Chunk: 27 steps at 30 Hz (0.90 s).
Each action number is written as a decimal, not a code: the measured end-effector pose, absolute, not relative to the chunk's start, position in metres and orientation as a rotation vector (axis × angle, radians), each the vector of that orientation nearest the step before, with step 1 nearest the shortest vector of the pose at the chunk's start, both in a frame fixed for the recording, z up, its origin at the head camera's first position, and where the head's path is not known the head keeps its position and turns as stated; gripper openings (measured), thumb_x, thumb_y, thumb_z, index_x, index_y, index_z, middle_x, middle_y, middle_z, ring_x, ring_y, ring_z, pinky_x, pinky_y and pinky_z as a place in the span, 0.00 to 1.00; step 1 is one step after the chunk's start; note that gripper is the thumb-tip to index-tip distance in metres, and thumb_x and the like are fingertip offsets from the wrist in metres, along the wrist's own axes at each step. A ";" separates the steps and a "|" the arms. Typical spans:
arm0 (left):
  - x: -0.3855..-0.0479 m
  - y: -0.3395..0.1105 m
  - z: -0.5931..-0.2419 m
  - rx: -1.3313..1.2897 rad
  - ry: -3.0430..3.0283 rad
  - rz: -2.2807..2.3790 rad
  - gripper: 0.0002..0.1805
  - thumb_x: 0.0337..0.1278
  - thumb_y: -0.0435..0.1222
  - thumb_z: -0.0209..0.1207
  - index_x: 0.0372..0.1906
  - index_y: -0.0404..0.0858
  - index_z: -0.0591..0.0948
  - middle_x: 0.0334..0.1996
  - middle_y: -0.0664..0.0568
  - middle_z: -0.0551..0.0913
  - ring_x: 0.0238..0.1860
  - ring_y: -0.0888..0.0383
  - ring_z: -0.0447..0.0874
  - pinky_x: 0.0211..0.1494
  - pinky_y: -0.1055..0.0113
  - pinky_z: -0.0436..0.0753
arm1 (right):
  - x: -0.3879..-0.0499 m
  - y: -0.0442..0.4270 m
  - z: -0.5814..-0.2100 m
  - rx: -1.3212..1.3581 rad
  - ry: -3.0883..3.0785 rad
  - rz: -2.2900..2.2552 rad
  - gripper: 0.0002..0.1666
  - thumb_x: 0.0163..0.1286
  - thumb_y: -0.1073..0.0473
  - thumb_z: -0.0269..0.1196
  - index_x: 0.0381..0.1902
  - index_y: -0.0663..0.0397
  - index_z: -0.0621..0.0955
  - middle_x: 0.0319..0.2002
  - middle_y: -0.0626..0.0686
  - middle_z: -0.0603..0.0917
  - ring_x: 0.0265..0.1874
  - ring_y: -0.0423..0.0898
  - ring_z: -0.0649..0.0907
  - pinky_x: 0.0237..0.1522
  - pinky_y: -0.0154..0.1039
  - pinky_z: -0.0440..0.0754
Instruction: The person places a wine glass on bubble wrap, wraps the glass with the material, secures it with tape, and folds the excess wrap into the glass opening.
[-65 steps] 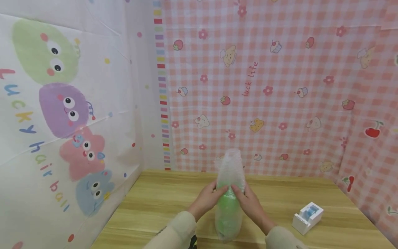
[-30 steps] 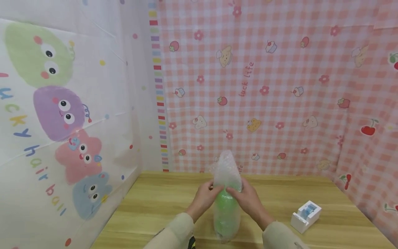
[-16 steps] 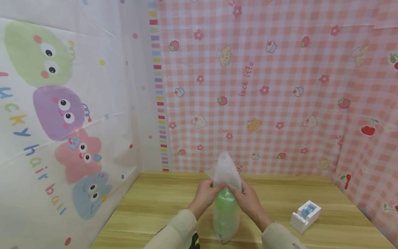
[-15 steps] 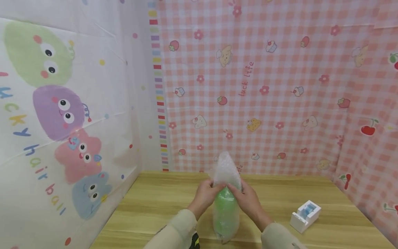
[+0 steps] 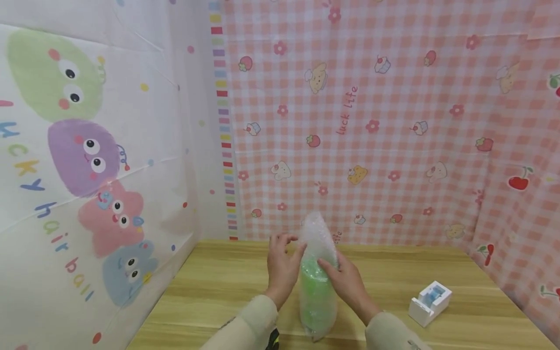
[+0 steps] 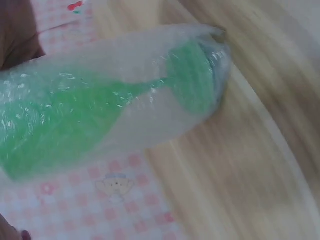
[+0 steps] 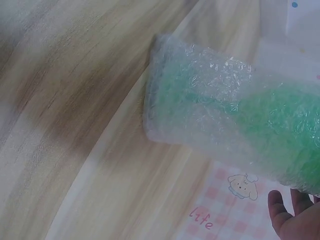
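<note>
A green goblet with a stem and round foot (image 6: pixel 192 75) shows through a clear bubble wrap sleeve (image 5: pixel 316 238), which stands upright at the middle of the table. In the head view my right hand (image 5: pixel 347 284) holds the sleeve's right side, its thumb across the front and the other fingers behind. My left hand (image 5: pixel 281 267) is at the left side, raised, with fingers spread and loosely bent. Whether its thumb tip touches the wrap I cannot tell. In the right wrist view the right hand's fingers (image 7: pixel 280 212) appear beside the wrap at the lower right corner.
On the right of the wooden table (image 5: pixel 210 277) stands a white tape dispenser (image 5: pixel 430 304) with a blue roll. A black and yellow item (image 5: pixel 273 339) is partly hidden by the left sleeve. Patterned cloths (image 5: pixel 280 97) hang behind and at both sides.
The left hand has let go of the wrap's left side and risen slightly to the left, its fingers spreading. The right hand still holds, and the wrapped goblet stays nearly in place.
</note>
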State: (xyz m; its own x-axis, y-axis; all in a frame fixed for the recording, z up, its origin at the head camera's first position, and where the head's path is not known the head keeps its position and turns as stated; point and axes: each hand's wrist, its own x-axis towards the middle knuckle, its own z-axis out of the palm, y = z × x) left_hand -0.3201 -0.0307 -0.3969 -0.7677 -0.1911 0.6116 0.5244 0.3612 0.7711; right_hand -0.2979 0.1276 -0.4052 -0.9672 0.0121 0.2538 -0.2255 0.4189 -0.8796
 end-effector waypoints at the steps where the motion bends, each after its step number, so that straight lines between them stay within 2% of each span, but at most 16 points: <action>1: -0.319 -0.031 -0.398 -0.332 -2.014 -1.421 0.16 0.61 0.41 0.67 0.51 0.39 0.81 0.49 0.49 0.78 0.50 0.50 0.78 0.51 0.53 0.81 | -0.298 0.127 -0.405 0.193 -2.453 1.572 0.32 0.72 0.44 0.61 0.67 0.56 0.72 0.53 0.57 0.83 0.49 0.52 0.83 0.51 0.53 0.82; 5: -0.316 -0.034 -0.400 -0.487 -2.152 -1.443 0.22 0.71 0.44 0.57 0.62 0.36 0.79 0.55 0.47 0.82 0.57 0.51 0.79 0.57 0.52 0.80 | -0.299 0.128 -0.406 0.189 -2.460 1.562 0.32 0.73 0.45 0.60 0.67 0.57 0.72 0.54 0.58 0.82 0.49 0.53 0.83 0.50 0.53 0.82; 11: -0.320 -0.040 -0.399 -0.636 -2.252 -1.563 0.22 0.68 0.42 0.59 0.60 0.33 0.80 0.58 0.45 0.81 0.61 0.49 0.77 0.63 0.50 0.76 | -0.299 0.130 -0.404 0.149 -2.456 1.577 0.30 0.72 0.48 0.62 0.65 0.58 0.74 0.51 0.58 0.83 0.46 0.52 0.83 0.48 0.51 0.83; 15: -0.321 -0.043 -0.400 -0.665 -2.314 -1.583 0.20 0.69 0.42 0.59 0.59 0.35 0.81 0.59 0.47 0.81 0.63 0.49 0.75 0.66 0.48 0.72 | -0.299 0.129 -0.403 0.146 -2.440 1.606 0.28 0.72 0.51 0.62 0.64 0.60 0.75 0.49 0.58 0.84 0.45 0.51 0.83 0.47 0.50 0.83; 21: -0.321 -0.046 -0.402 -0.741 -2.334 -1.547 0.15 0.72 0.40 0.55 0.56 0.38 0.83 0.57 0.49 0.82 0.62 0.49 0.76 0.62 0.45 0.75 | -0.298 0.128 -0.403 0.168 -2.451 1.609 0.26 0.73 0.55 0.61 0.64 0.61 0.73 0.51 0.59 0.83 0.47 0.53 0.83 0.50 0.53 0.82; 27: -0.320 -0.047 -0.403 -0.742 -2.400 -1.493 0.14 0.74 0.41 0.53 0.53 0.41 0.84 0.50 0.54 0.81 0.56 0.53 0.77 0.57 0.51 0.79 | -0.296 0.127 -0.406 0.291 -2.477 1.578 0.32 0.76 0.56 0.56 0.73 0.61 0.62 0.61 0.65 0.76 0.58 0.59 0.78 0.58 0.59 0.76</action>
State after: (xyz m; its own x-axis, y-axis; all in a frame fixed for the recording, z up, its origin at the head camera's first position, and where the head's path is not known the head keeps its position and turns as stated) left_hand -0.3201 -0.0472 -0.4025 -0.8488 0.3009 0.4348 0.5230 0.3566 0.7741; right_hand -0.2960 0.1266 -0.4055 -0.9627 -0.0631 0.2631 -0.2651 0.4143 -0.8707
